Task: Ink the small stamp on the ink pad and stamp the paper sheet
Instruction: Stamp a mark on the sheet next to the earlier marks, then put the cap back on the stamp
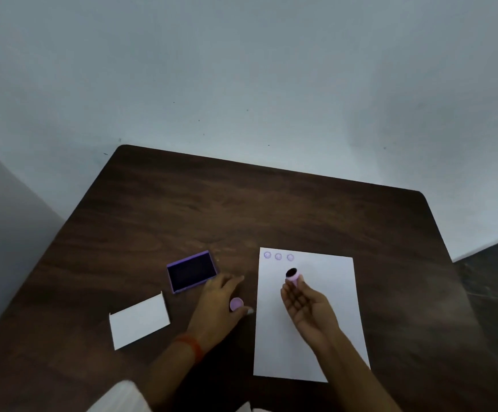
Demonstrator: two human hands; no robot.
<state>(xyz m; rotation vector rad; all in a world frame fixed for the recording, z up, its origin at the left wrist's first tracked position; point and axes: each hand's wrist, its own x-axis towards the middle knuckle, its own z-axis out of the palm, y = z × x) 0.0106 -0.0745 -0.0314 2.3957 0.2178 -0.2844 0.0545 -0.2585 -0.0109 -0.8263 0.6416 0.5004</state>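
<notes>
1. My right hand (304, 304) pinches the small stamp (293, 275) at the fingertips, above the upper part of the paper sheet (307, 316). The palm is turned up and the other fingers are loose.
2. The stamp's dark, inked face tilts up and away from me, not down at the paper. Its short axis therefore runs roughly from my fingertips toward the far edge of the table (271, 203).
3. My left hand (221, 304) rests flat on the table between the ink pad (192, 272) and the sheet. A small lilac round piece (236, 304) sits at the thumb; it may be the stamp's cap, but the view is too blurred to be sure, and I cannot tell whether the hand grips it or merely touches it.
4. The stamp looks like a light, rigid plastic knob. I judge a two-finger pinch on the lilac barrel, clear of the wet face, is the right hold, because the ink would smear on my fingers.
5. Three faint purple impressions (278, 256) sit in a row along the sheet's top edge. The ink pad lies open, well left of the sheet.
6. A white card (139, 322) lies near the left of the table, apart from everything.
7. The sheet is thin and unweighted, so I expect it could slide or lift with the stamp.
</notes>
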